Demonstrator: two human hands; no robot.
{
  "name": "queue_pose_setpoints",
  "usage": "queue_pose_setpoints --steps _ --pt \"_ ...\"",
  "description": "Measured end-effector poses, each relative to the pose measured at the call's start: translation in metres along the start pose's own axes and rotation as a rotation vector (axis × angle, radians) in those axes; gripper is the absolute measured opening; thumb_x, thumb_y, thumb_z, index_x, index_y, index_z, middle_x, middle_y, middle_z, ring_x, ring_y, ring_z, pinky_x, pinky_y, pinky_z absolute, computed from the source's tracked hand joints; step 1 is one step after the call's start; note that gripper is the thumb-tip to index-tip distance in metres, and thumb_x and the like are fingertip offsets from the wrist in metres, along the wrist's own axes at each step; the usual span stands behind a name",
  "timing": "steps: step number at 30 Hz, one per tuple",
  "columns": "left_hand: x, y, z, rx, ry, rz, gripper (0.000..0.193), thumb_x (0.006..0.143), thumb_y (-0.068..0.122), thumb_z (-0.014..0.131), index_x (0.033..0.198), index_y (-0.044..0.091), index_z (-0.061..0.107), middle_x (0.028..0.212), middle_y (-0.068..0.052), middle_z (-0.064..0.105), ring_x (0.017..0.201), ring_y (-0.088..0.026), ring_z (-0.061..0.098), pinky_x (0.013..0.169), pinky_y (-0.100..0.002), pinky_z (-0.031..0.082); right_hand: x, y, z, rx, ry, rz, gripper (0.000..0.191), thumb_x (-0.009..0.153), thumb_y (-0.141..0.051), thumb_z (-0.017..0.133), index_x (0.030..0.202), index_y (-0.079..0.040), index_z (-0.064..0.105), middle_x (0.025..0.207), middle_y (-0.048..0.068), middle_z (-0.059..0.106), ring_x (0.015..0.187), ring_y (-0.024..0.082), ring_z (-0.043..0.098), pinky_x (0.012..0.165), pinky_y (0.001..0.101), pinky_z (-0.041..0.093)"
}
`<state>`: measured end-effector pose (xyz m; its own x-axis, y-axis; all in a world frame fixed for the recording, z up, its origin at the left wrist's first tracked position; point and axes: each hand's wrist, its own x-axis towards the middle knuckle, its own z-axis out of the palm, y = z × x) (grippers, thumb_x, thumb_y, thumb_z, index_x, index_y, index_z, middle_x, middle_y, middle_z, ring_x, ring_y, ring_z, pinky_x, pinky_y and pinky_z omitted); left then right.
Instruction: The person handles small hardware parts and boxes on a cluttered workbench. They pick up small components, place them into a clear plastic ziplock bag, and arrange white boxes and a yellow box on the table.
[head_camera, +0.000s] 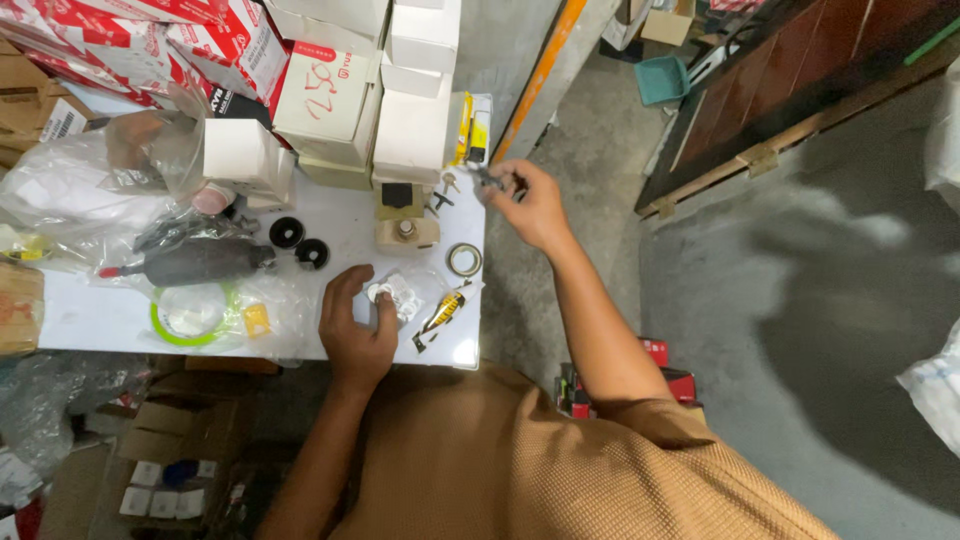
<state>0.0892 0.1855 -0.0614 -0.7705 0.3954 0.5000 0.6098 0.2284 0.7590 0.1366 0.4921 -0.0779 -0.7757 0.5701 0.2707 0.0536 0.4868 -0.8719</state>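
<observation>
While the left hand (355, 325) pinches a small white part (379, 293), the right hand (530, 205) grips a small metal piece (490, 180).

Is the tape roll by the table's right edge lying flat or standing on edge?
Lying flat. The tape roll shows its full ring and open centre to the overhead camera, resting on the white table between both hands.

boxes (330, 95) stacked at the table's (90, 315) back; tape ring (464, 260) right, bottle (200, 263) left, discs (299, 242) between.
</observation>
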Motion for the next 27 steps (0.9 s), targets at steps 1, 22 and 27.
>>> queue_pose_setpoints --steps 1,22,27 --pt "0.0 0.0 0.0 -0.003 0.003 0.0 0.031 0.089 0.002 0.067 0.119 -0.004 0.063 0.118 -0.02 0.067 0.111 -0.038 0.066 0.098 -0.043 0.053 0.004 0.009 0.003 0.051 0.073 0.095 0.024 0.083 -0.011 0.084 0.102 -0.003 0.071 0.077 -0.001 0.059 0.071 0.008 0.052 0.065 0.0251 0.046" --pt "0.001 0.003 0.001 -0.016 0.032 -0.004 0.034 0.087 0.001 0.067 0.121 -0.004 0.062 0.118 -0.02 0.067 0.106 -0.035 0.066 0.093 -0.041 0.054 0.062 0.05 0.03 0.488 0.125 0.205 0.015 0.094 -0.005 0.067 0.105 0.004 0.073 0.074 0.005 0.072 0.058 0.011 0.063 0.052 0.0261 0.053" --pt "0.004 0.007 0.004 -0.001 0.019 -0.02 0.032 0.088 0.0 0.067 0.119 -0.004 0.063 0.116 -0.02 0.067 0.106 -0.035 0.066 0.093 -0.041 0.054 0.063 0.053 0.02 0.531 0.16 0.266 0.014 0.095 -0.008 0.062 0.102 0.001 0.071 0.077 0.0 0.072 0.064 0.008 0.068 0.054 0.0244 0.055"
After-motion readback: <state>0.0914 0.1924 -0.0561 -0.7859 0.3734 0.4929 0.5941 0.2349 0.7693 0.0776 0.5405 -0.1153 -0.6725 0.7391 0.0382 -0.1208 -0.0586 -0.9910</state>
